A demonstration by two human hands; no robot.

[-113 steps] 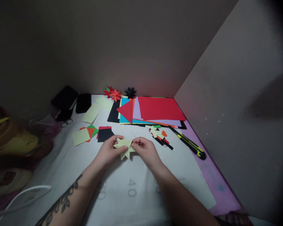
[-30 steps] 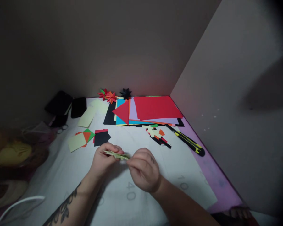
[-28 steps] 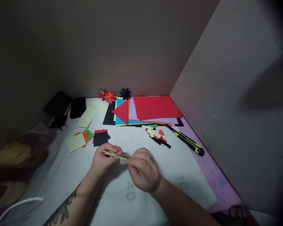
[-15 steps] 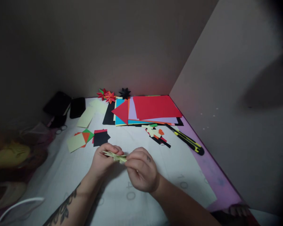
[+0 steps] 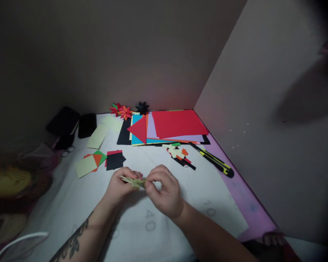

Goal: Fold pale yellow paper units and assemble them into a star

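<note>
Between my hands is a small pale yellow-green folded paper piece [image 5: 135, 182] with several pointed layers. My left hand [image 5: 122, 182] grips its left side, thumb and fingers closed on it. My right hand [image 5: 166, 190] pinches its right end between thumb and forefinger, the other fingers curled in. Both hands are above the white table covering. Just beyond my left hand lie black and red paper squares [image 5: 115, 161]. Left of them is a small fanned pile of pale yellow, orange and green paper squares [image 5: 86, 166].
A black and yellow utility knife [image 5: 217, 163] lies at right, near paper scraps [image 5: 177, 153]. Large coloured sheets [image 5: 180, 123] are stacked at the back. Behind them sit folded paper stars [image 5: 125, 112] and a black star [image 5: 142, 108]. Scissors [image 5: 68, 151] and a dark phone-like object [image 5: 87, 126] lie left.
My right hand's fingers have shifted on the paper, opening a gap between thumb and forefinger. The paper piece has tilted slightly. The whole view has moved a little.
</note>
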